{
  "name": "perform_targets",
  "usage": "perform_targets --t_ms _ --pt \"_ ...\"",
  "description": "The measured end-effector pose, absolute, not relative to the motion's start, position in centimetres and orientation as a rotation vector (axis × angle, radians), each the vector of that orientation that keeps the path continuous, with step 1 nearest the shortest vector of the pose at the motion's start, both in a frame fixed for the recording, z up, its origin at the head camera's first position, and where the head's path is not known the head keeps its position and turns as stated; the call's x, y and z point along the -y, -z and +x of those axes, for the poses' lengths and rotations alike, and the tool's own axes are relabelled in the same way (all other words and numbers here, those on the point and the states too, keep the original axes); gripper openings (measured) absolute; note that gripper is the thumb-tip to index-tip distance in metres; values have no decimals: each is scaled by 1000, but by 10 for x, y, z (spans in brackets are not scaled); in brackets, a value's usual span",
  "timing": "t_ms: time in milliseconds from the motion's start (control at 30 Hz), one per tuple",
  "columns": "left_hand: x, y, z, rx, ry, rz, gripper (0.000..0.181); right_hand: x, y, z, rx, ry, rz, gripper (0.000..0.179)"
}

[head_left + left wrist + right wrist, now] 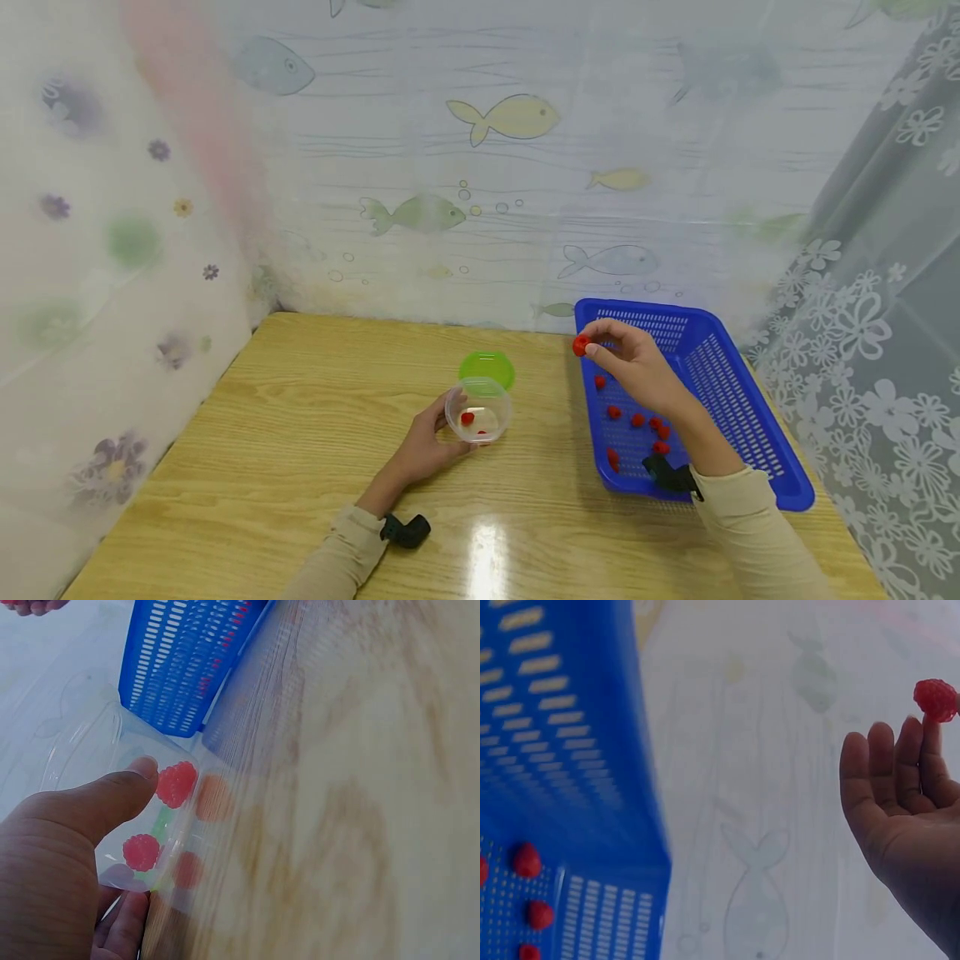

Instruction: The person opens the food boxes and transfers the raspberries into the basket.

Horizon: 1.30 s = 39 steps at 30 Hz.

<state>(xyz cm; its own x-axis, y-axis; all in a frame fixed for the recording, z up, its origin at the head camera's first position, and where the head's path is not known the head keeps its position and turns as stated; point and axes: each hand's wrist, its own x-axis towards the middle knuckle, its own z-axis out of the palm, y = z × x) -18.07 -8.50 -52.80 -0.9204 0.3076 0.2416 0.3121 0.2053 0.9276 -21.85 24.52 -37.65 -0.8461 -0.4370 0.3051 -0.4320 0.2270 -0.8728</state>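
Note:
A clear plastic tub stands on the table, and my left hand holds it round its near left side, thumb along the wall in the left wrist view. Two red raspberries show through the tub's wall at the bottom. My right hand pinches another raspberry between thumb and forefinger, above the left rim of a blue basket. Its other fingers stand loosely bent in the right wrist view. Several more raspberries lie on the basket's floor, mostly along its left and near part.
A green lid lies on the wooden table just behind the tub. The basket's high slatted walls rise at the right side of the table. A fish-patterned curtain hangs behind the table's back edge.

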Motion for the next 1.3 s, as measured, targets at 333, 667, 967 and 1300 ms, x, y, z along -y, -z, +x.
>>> perform_targets --t_ms 333,667,967,1300 --pt "85 530 -181 2438 1878 -630 88 -276 383 -236 -2605 1617 -733 25" --pt "85 530 -181 2452 1855 -633 88 -306 392 -251 -2662 1642 -639 30" --pt "85 556 -194 2439 1827 -634 91 -326 401 -265 -2711 1649 -581 37" --pt "90 563 -197 2439 1849 -637 93 -343 414 -273 -2743 1686 -530 40"
